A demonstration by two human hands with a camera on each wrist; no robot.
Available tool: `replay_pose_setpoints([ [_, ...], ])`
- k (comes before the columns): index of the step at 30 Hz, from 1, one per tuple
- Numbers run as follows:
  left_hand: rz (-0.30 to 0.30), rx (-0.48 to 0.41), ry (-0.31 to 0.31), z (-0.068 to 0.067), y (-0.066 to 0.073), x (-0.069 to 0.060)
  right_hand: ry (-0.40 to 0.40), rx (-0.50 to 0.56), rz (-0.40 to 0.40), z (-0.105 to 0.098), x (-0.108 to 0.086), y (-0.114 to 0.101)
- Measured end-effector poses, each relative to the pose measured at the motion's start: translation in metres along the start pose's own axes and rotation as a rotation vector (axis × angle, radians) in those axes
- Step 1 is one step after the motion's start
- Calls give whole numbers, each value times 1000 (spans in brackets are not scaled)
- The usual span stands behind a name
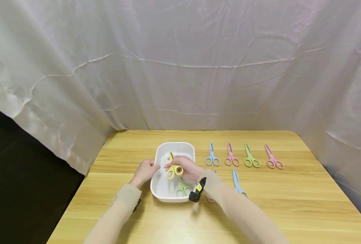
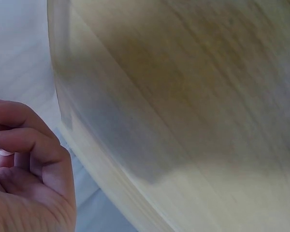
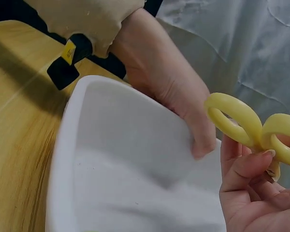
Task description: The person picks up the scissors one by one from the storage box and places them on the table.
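Note:
My right hand [image 1: 186,167] pinches a pair of yellow scissors [image 1: 174,167] over a white bin [image 1: 173,200]. In the right wrist view, the scissors' finger loops [image 3: 236,108] point up and the blades are mostly hidden. My left hand [image 1: 145,172] grips the bin's left wall, with the thumb over the rim. Its curled fingers show at the left wrist view's edge, where the bin is out of sight. Green scissors [image 1: 183,188] lie on the bin's floor, partly covered from above by my right hand and wrist.
Right of the bin, a back row holds blue scissors [image 1: 212,156], pink scissors [image 1: 230,157], green scissors [image 1: 250,158] and more pink scissors [image 1: 271,157]. Nearer lie blue scissors [image 1: 236,181] and a pink pair mostly behind my right forearm. A grey curtain [image 1: 198,84] hangs behind the wooden table [image 1: 290,203].

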State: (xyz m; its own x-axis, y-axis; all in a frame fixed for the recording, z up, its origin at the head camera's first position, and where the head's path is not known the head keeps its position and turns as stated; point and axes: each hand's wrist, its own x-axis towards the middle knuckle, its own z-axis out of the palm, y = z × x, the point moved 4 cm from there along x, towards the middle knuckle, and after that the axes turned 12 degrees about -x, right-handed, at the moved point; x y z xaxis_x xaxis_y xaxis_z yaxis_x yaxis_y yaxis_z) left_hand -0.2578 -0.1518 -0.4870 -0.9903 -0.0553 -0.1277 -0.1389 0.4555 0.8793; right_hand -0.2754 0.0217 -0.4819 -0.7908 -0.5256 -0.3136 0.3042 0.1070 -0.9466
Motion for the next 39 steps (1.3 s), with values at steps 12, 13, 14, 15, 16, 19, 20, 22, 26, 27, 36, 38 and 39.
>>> replay_pose_setpoints([
  [12,-6,17,6,0,0,0,-59,67,-27,-18,-13,-2],
  [13,-6,14,5,0,0,0,-61,74,-25,-19,-14,-3],
  [14,-8,11,5,0,0,0,-62,80,-23,-21,-15,-4],
  [15,-10,8,6,0,0,-1,-64,84,-21,-22,-17,-5],
  [16,-12,7,7,0,0,-1,-68,89,-23,-24,-18,-5],
  [19,-18,6,9,0,1,-1,-78,97,-27,-29,-22,-7],
  [20,-21,8,10,0,1,-1,-80,99,-29,-30,-23,-7],
  [22,-22,10,11,0,1,-1,-88,95,-38,-34,-26,-7],
  [26,-25,13,6,0,0,0,-98,88,-51,-41,-31,-8],
  [27,-23,13,4,0,0,0,-96,79,-58,-44,-33,-7],
  [36,-28,14,3,0,-1,0,-48,2,-77,-65,-44,-3],
  [38,-31,11,5,0,-1,-1,-37,-8,-78,-71,-48,-2],
  [39,-31,8,6,0,-1,-1,-28,-17,-78,-74,-49,-1],
])
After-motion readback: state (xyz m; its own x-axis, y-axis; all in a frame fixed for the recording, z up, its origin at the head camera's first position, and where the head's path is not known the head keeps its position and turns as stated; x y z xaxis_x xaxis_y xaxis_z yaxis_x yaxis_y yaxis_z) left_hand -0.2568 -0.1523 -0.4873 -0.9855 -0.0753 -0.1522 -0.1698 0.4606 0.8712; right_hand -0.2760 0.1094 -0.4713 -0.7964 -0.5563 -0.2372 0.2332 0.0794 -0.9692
